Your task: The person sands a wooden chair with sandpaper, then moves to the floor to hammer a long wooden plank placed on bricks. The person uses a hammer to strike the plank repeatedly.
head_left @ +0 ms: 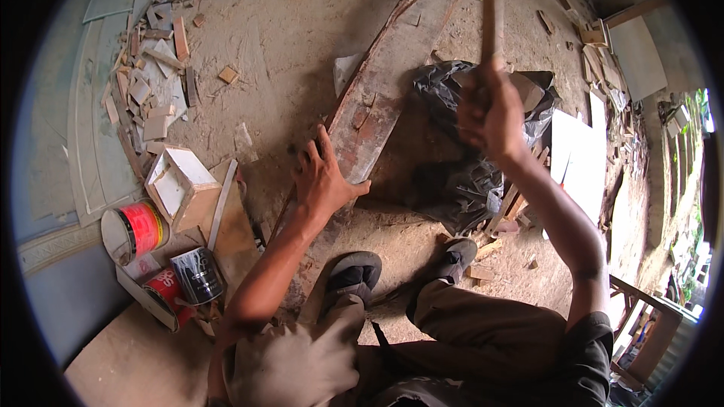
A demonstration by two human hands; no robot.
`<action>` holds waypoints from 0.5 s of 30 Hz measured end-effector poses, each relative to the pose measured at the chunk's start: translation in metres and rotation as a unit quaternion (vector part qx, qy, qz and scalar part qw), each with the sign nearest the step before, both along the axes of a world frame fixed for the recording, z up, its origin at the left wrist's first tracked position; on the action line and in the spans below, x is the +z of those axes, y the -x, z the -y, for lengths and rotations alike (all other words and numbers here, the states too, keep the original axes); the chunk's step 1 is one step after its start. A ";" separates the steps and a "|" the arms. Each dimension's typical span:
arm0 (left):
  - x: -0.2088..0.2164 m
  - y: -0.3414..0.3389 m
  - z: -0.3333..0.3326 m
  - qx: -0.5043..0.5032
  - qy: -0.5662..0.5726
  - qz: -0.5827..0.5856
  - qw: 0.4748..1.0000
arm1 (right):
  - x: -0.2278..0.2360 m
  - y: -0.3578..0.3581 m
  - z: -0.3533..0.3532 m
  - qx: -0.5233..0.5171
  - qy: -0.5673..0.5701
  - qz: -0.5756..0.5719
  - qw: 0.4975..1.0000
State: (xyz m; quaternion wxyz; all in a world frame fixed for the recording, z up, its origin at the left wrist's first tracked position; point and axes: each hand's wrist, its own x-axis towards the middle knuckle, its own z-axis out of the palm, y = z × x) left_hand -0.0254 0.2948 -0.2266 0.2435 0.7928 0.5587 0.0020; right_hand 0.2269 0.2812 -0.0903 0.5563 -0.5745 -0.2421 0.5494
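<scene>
A long, worn wooden plank [385, 79] slants from near my feet up to the top of the view. Its face is stained, its left edge is rough, and what look like nails [418, 21] stick up from it. My left hand [323, 173] rests across the plank's near part, fingers spread, thumb reaching toward its right edge. Raised on the right, my right hand [494, 113] is closed around the wooden handle of a hammer [492, 22]. The hammer's dark head is blurred and partly cut off at the top edge, apart from the plank's face as far as I can see.
Black plastic bags [460, 192] lie right of the plank, close to my right foot [456, 252]. Wood offcuts [160, 94] are heaped along the left wall. A wooden box [185, 188] and several paint cans [197, 275] stand at lower left. A white sheet [577, 162] lies at right.
</scene>
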 end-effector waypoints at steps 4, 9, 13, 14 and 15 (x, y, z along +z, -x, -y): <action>0.005 0.001 -0.001 -0.007 -0.012 -0.045 0.999 | -0.025 0.015 0.047 0.223 0.291 0.145 0.919; 0.006 0.004 0.001 -0.003 0.022 -0.013 1.000 | -0.001 0.000 0.047 0.053 0.258 -0.035 0.964; -0.005 0.012 0.002 0.010 0.002 -0.007 1.000 | 0.015 0.000 -0.007 0.060 -0.034 0.060 0.996; -0.005 0.010 0.002 0.010 0.001 -0.002 1.000 | 0.018 0.004 -0.015 0.044 -0.095 0.080 0.991; -0.005 0.007 0.001 0.011 0.000 0.004 1.000 | 0.015 0.006 -0.014 0.053 -0.110 0.088 0.989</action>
